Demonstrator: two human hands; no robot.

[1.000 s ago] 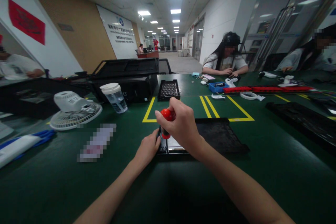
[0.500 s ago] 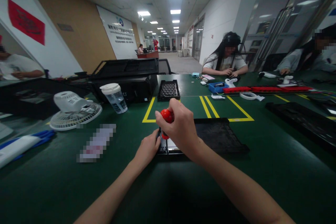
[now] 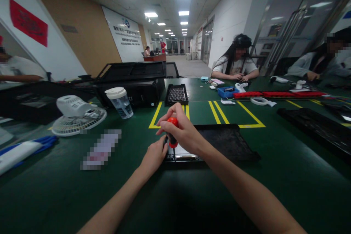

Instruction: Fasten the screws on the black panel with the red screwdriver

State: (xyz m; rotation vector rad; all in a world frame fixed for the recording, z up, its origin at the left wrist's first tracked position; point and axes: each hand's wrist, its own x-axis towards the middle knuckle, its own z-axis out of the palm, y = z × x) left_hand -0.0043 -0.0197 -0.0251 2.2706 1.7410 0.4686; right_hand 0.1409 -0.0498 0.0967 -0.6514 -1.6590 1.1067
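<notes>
Fingers of my right hand [image 3: 182, 129] are wrapped round the handle of a red and black screwdriver [image 3: 172, 121]. It stands upright, its shaft pointing down onto the left part of a black panel [image 3: 227, 142] that lies on the green table. A silvery strip [image 3: 186, 157] shows at the panel's near edge, under my right hand. At the panel's left end, my left hand [image 3: 155, 155] grips the edge, thumb and fingers pressed together. The screwdriver's tip is too small to make out.
Beyond my hands sits a black tray [image 3: 176, 94] of small parts. A lidded cup [image 3: 120, 103] and a white fan [image 3: 78, 115] stand left. Another black panel [image 3: 315, 128] lies right. A person [image 3: 236, 60] sits across the table.
My right hand's fingers have loosened and lifted off the top of the screwdriver handle, showing more of it. My left hand has stayed in place.
</notes>
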